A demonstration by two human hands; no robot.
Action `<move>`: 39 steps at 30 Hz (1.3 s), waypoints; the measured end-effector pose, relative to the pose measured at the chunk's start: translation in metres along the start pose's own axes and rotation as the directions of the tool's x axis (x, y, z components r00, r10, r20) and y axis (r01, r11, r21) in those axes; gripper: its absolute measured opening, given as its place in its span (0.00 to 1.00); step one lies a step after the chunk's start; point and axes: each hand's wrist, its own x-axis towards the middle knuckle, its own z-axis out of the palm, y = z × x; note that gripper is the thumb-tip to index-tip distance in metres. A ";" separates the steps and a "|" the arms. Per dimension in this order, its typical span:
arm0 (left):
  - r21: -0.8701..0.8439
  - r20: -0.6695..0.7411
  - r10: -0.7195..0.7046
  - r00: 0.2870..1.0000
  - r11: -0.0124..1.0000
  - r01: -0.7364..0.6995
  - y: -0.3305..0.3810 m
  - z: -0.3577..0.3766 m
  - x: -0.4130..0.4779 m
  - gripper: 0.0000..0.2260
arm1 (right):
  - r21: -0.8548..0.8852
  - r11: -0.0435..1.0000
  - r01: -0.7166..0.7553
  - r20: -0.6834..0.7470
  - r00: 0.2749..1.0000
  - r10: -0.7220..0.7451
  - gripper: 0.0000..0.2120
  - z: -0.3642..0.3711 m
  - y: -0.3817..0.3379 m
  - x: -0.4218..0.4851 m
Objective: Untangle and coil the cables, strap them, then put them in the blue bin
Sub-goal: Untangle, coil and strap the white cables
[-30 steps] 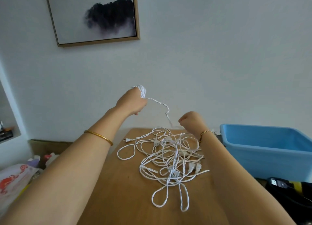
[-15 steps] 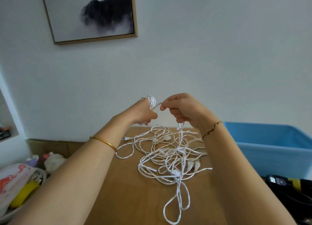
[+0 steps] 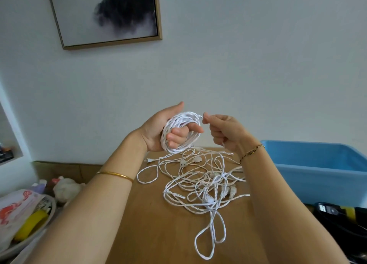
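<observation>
My left hand [image 3: 158, 130] grips a round coil of white twisted cable [image 3: 174, 123], its fingers curled through the loops, held up above the table. My right hand [image 3: 224, 132] is just right of the coil and pinches the cable strand that leads into it. Below both hands a loose tangle of white cables [image 3: 204, 182] with several small plugs lies on the wooden table [image 3: 158, 224]. The blue bin [image 3: 317, 168] stands at the right, beside the table.
A framed picture [image 3: 107, 15] hangs on the white wall. At the left sit a bowl with a yellow object [image 3: 29, 226] and a plastic bag [image 3: 15, 208]. A black and yellow item [image 3: 341, 214] lies below the bin at the right.
My left hand has turned so the coil faces me, palm toward the camera. The right hand has laid another turn onto the coil and still pinches the strand beside it.
</observation>
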 end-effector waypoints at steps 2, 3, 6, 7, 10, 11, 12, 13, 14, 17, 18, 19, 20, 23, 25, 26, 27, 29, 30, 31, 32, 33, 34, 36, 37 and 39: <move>-0.173 0.087 0.058 0.994 0.984 -0.042 -0.002 -0.009 0.003 0.29 | 0.018 1.000 -0.023 0.025 0.999 0.022 0.12 -0.001 0.007 -0.001; -0.292 0.135 0.105 0.985 0.954 -0.062 -0.001 -0.012 0.003 0.27 | 0.026 0.999 -0.038 0.050 0.998 0.036 0.13 -0.002 0.010 -0.001; -0.526 0.009 0.238 0.971 0.827 -0.198 0.004 -0.012 0.006 0.22 | 0.110 0.985 -0.131 0.165 0.980 0.112 0.14 -0.002 0.019 -0.004; -0.524 -0.086 0.261 0.962 0.809 -0.266 0.007 -0.010 0.008 0.23 | 0.152 0.974 -0.168 0.197 0.971 0.137 0.14 -0.001 0.021 -0.004; -0.497 -0.269 0.327 0.906 0.758 -0.421 0.010 -0.002 0.016 0.28 | 0.250 0.930 -0.270 0.258 0.944 0.205 0.14 0.003 0.020 -0.003; -0.485 -0.308 0.346 0.886 0.744 -0.459 0.010 0.000 0.019 0.28 | 0.260 0.917 -0.301 0.280 0.933 0.227 0.13 0.005 0.017 -0.003; -0.476 -0.347 0.364 0.864 0.726 -0.497 0.011 0.000 0.022 0.28 | 0.259 0.910 -0.325 0.298 0.923 0.244 0.12 0.007 0.015 -0.002; -0.470 -0.391 0.383 0.837 0.699 -0.539 0.011 0.000 0.025 0.26 | 0.246 0.910 -0.335 0.306 0.917 0.255 0.11 0.007 0.013 -0.003; -0.455 -0.441 0.404 0.802 0.669 -0.587 0.013 0.002 0.026 0.24 | 0.224 0.918 -0.327 0.299 0.920 0.254 0.10 0.007 0.013 -0.004; -0.378 -0.608 0.430 0.667 0.582 -0.720 0.024 0.001 0.024 0.17 | 0.201 0.936 -0.289 0.226 0.943 0.243 0.14 0.005 0.016 -0.006; -0.367 -0.641 0.427 0.637 0.558 -0.744 0.028 0.001 0.023 0.14 | 0.207 0.934 -0.292 0.195 0.948 0.253 0.16 0.004 0.017 -0.007; -0.341 -0.669 0.424 0.611 0.555 -0.759 0.031 -0.001 0.022 0.12 | 0.197 0.935 -0.294 0.170 0.950 0.263 0.18 0.004 0.018 -0.007; -0.291 -0.695 0.422 0.583 0.577 -0.764 0.031 -0.003 0.024 0.10 | 0.165 0.941 -0.295 0.153 0.950 0.271 0.18 0.004 0.018 -0.008; 0.046 -0.774 0.473 0.422 0.706 -0.706 0.023 -0.012 0.032 0.10 | 0.033 0.960 -0.279 0.132 0.953 0.272 0.15 0.009 0.015 -0.012; 0.331 -0.764 0.572 0.300 0.746 -0.578 0.017 -0.023 0.034 0.12 | 0.003 0.971 -0.239 0.106 0.966 0.237 0.17 0.008 0.013 -0.014; 0.454 -0.735 0.621 0.273 0.749 -0.483 0.014 -0.029 0.033 0.12 | 0.001 0.979 -0.201 0.069 0.977 0.201 0.20 0.007 0.012 -0.015; 0.552 -0.700 0.660 0.273 0.743 -0.380 0.011 -0.033 0.031 0.12 | -0.002 0.988 -0.153 0.020 0.988 0.153 0.22 0.007 0.011 -0.016; 0.687 -0.626 0.700 0.344 0.704 -0.181 0.003 -0.040 0.030 0.12 | -0.012 0.998 -0.056 -0.091 0.994 0.055 0.24 0.007 0.009 -0.016; 0.742 -0.584 0.704 0.405 0.665 -0.086 -0.002 -0.041 0.030 0.10 | -0.011 1.000 -0.017 -0.146 0.989 0.015 0.24 0.009 0.008 -0.015; 0.793 -0.539 0.694 0.477 0.609 0.008 -0.007 -0.044 0.032 0.08 | 0.002 1.000 0.020 -0.201 0.980 -0.019 0.23 0.010 0.007 -0.013; 0.838 -0.495 0.674 0.548 0.536 0.099 -0.012 -0.045 0.033 0.07 | 0.018 0.998 0.055 -0.255 0.966 -0.049 0.22 0.012 0.005 -0.011; 0.874 -0.458 0.644 0.613 0.452 0.179 -0.017 -0.047 0.034 0.07 | 0.031 0.996 0.085 -0.306 0.949 -0.072 0.21 0.013 0.004 -0.010; 0.898 -0.428 0.611 0.666 0.375 0.232 -0.020 -0.047 0.034 0.08 | 0.036 0.994 0.107 -0.350 0.933 -0.087 0.20 0.014 0.003 -0.009; 0.923 -0.383 0.569 0.728 0.271 0.274 -0.022 -0.045 0.033 0.12 | 0.034 0.990 0.135 -0.406 0.907 -0.110 0.19 0.016 0.002 -0.009; 0.929 -0.369 0.544 0.753 0.230 0.289 -0.021 -0.042 0.033 0.14 | 0.031 0.989 0.147 -0.425 0.897 -0.120 0.19 0.016 0.002 -0.009; 0.930 -0.367 0.474 0.801 0.202 0.307 -0.019 -0.033 0.032 0.14 | 0.026 0.986 0.166 -0.460 0.878 -0.136 0.20 0.016 0.002 -0.007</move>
